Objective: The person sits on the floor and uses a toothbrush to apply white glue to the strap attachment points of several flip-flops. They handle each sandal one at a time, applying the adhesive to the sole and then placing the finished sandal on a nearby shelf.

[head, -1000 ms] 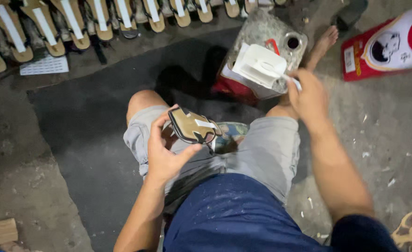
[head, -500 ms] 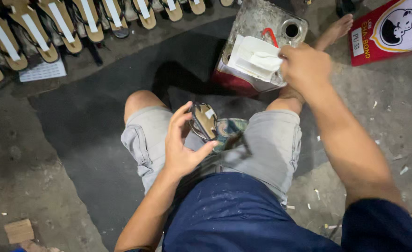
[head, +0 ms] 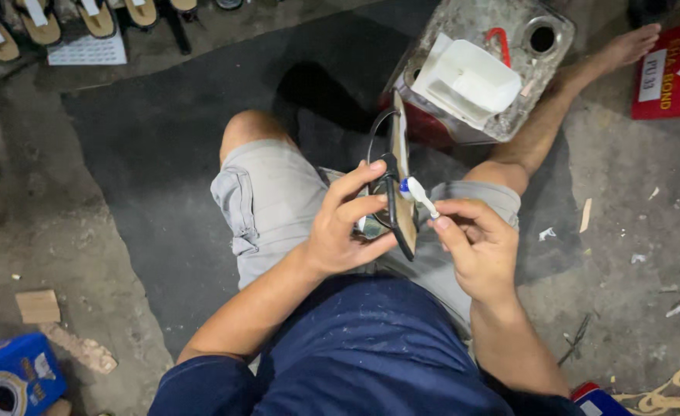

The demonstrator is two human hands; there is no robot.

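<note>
Tan sandal sole (head: 401, 177), stood on edge over my lap, sits in my left hand (head: 344, 227), whose fingers curl around it and pin its black strap (head: 390, 202). My right hand (head: 478, 250) pinches a small white brush (head: 418, 196), tip touching the sole beside the strap, so I judge I am gluing at the strap joint. Next I would need a light, even stroke that stays on the sole's edge. Beyond my hands stands a metal can (head: 509, 115) bearing a white container (head: 471, 77); farther left on the floor, finished sandals (head: 43, 23).
</note>
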